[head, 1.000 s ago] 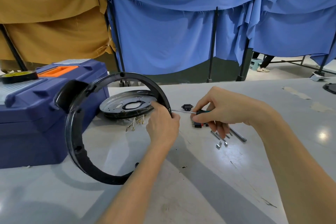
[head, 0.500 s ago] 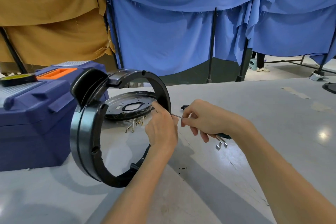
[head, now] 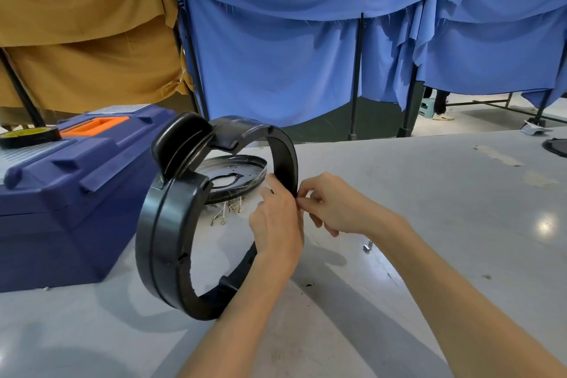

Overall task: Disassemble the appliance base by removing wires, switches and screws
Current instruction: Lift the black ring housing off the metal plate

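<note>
The black ring base [head: 165,239] stands on edge on the grey table [head: 429,193], its handle part at the top left. My left hand [head: 276,224] grips the ring's right side from inside. My right hand [head: 334,209] is curled beside it, thumb and forefinger pinched together at the ring's outer rim, touching the left hand. What they pinch is hidden, and no screwdriver shows. Behind the ring lies a round metal plate [head: 242,163], with loose wires with terminals [head: 227,212] in front of it.
A blue toolbox [head: 61,193] with an orange handle stands close on the left, a tape roll [head: 27,136] on its lid. Small metal parts [head: 367,246] lie right of my right hand. A dark object [head: 557,147] sits at the table's far right edge. Blue and tan curtains hang behind.
The ring has turned more edge-on toward me. My right hand moved left along the screwdriver's shaft up to the ring's rim, and the tool is now out of sight.
</note>
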A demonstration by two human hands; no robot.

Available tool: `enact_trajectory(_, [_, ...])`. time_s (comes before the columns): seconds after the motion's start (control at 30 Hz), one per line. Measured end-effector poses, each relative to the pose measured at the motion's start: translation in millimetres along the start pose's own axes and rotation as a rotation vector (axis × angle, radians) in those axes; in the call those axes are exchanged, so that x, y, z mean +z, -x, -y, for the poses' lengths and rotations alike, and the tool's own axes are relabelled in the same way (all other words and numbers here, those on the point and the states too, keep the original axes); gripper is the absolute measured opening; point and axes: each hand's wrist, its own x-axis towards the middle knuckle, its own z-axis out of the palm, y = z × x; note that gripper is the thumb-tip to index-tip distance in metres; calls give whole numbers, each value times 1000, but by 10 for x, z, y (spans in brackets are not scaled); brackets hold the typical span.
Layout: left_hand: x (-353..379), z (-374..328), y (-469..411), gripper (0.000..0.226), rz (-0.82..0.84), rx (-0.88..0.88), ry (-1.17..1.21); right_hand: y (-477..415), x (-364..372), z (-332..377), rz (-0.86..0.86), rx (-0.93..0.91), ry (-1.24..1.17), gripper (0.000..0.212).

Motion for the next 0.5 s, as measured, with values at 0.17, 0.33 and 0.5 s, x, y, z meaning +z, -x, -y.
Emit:
enact_trajectory(0.17, [10, -12, 24, 62, -3, 20, -31, 7, 19, -27, -11, 11, -80, 23])
enact_trajectory(0.33, [18, -22, 20, 56, -16, 18, -51, 14, -1, -53, 4, -5, -148, 24])
enact_trajectory(0.5, [29, -17, 32, 60, -25, 30, -67, 17, 19, -59, -19, -22, -175, 24])
